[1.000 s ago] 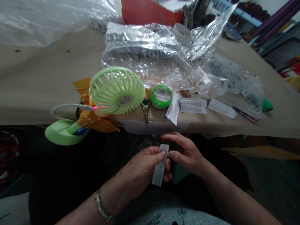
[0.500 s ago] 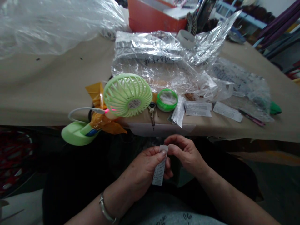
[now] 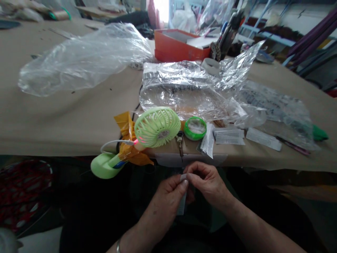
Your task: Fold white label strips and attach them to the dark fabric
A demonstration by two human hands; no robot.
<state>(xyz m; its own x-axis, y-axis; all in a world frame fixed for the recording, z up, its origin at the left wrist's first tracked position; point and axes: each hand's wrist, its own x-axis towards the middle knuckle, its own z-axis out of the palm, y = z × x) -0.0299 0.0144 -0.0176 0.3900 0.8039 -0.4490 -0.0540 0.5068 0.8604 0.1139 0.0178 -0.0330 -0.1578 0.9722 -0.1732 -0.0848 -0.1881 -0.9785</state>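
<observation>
Over my lap, my left hand (image 3: 167, 196) is closed on a narrow white printed label (image 3: 181, 208), thumb on top. Most of the label's middle is hidden by that thumb, and its lower end hangs out below. My right hand (image 3: 206, 180) is closed too, thumb and fingertips pinched at the label's upper end, right against the left thumb. Just beyond the hands, at the table edge, lie a small pointed tool (image 3: 180, 143), a round green tub (image 3: 195, 128) with whitish contents, and several more printed labels (image 3: 229, 136).
A green fan (image 3: 157, 127), with a white cable and orange tape, juts over the table edge (image 3: 79, 149) at left. Clear plastic bags (image 3: 181, 95) lie behind it. An orange box (image 3: 181, 49) and a tape roll (image 3: 211, 66) stand further back. Tweezers (image 3: 293, 146) lie at right.
The camera view has tilted up, so the table sits lower in the picture. My right fingers have closed onto the label's top end, and the left thumb covers more of it.
</observation>
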